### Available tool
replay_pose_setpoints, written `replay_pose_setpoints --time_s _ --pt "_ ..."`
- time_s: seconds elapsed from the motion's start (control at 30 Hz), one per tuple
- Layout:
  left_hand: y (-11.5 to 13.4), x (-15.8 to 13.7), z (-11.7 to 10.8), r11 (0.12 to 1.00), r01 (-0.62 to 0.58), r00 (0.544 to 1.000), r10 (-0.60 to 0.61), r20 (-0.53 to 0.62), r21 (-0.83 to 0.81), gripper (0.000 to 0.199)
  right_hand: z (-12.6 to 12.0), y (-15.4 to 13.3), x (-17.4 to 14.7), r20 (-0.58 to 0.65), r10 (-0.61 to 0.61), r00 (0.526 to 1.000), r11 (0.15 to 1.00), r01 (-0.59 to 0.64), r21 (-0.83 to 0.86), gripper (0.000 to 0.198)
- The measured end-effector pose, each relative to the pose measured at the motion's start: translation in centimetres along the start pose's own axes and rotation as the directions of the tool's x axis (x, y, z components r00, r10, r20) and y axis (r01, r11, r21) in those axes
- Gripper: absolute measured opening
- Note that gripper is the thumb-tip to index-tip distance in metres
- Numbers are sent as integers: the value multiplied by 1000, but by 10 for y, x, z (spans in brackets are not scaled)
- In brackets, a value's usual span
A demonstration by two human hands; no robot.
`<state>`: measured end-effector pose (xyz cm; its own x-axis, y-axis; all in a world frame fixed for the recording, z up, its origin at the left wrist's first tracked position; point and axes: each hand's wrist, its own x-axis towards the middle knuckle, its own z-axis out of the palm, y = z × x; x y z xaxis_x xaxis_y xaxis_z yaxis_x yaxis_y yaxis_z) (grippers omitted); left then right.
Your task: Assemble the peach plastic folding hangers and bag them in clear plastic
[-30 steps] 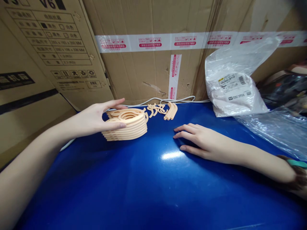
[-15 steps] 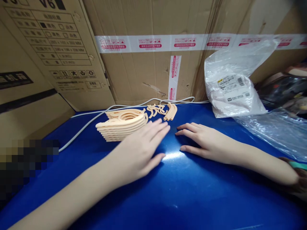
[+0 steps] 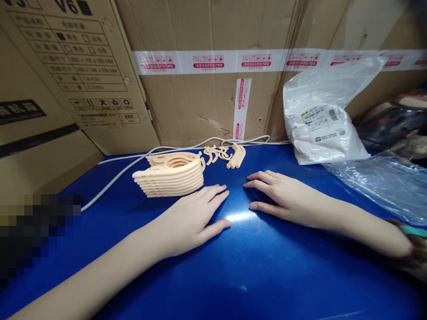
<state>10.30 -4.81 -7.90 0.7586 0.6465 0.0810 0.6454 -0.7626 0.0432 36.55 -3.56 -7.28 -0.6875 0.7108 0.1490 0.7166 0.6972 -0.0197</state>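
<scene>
Resting my left hand [image 3: 190,218] and right hand [image 3: 282,193] empty, fingers loosely spread, I see a finished-looking stack [image 3: 173,183] left of centre, curved pieces [image 3: 237,156] lying loose mid-frame.

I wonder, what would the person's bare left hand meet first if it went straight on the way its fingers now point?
The bare left hand would probably meet the bare right hand first, near its fingertips, across a gap over the glossy blue tabletop; depth is hard to judge.
</scene>
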Motion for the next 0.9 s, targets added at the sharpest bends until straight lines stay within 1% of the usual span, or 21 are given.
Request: replay_pose_setpoints --time_s 0.17,0.23,0.3,0.5,0.6,0.77,0.9 --pt "1 -1 0 1000 19 1000 -20 21 8 65 -6 -2 1 47 54 997 997 -56 51 53" --pt "2 -1 -1 1000 28 999 -28 29 12 63 -10 -2 4 64 62 996 997 -65 39 52" --pt "2 0 -1 999 29 999 -30 35 14 63 -13 1 12 51 59 997 998 -60 5 49" --pt "2 0 0 999 30 999 -31 35 17 64 -20 21 53 -78 29 997 993 -38 -109 35" --pt "2 1 0 1000 28 999 -29 38 10 64 -21 31 77 -112 87 990 987 -101 -129 32" --pt "3 1 -1 1000 31 999 -31 39 2 63 -18 45 113 -116 181 976 969 -198 -150 27" --pt "3 0 -2 999 32 999 -31 43 -10 63 -12 57 136 -60 243 968 948 -250 -195 23"
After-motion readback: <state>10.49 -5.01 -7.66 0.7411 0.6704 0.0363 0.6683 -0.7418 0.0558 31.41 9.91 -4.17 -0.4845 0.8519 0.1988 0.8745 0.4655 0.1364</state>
